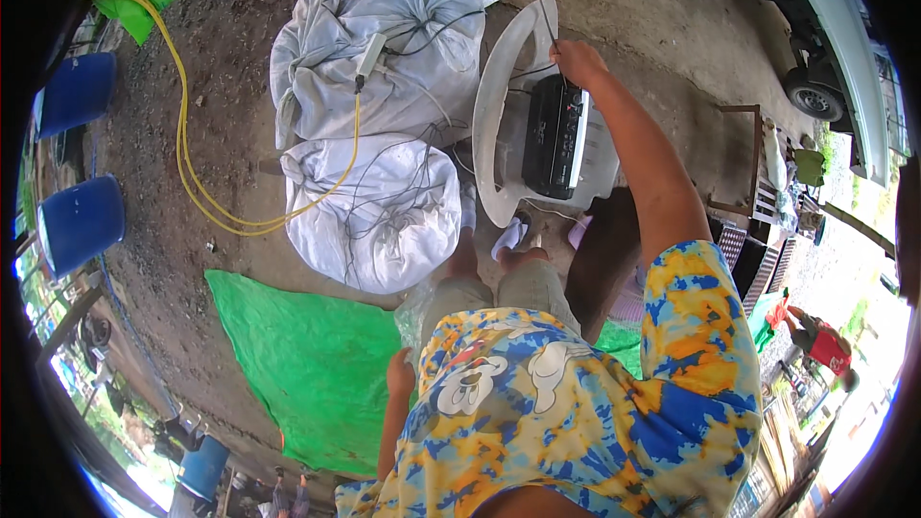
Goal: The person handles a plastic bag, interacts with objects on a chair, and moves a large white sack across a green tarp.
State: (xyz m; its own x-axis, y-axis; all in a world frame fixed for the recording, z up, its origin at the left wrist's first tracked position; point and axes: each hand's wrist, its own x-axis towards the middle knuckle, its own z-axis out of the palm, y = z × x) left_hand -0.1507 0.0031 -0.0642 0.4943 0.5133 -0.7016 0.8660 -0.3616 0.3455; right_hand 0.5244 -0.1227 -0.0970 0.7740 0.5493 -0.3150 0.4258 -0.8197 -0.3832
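My right arm is stretched forward, and my right hand is closed at the far end of a black and silver box that looks like a portable radio. From its fingers a thin dark rod or cord runs away from me; which of the two I cannot tell. The radio rests on a pale plastic chair. Low beside my hip hangs my left hand, close to some crumpled clear plastic. Its fingers are mostly hidden.
Stuffed white sacks stand left of the chair, with thin dark wires across them. A white power strip on them joins a yellow cable. Green sheeting covers ground at left; blue barrels stand farther left. A vehicle is far right.
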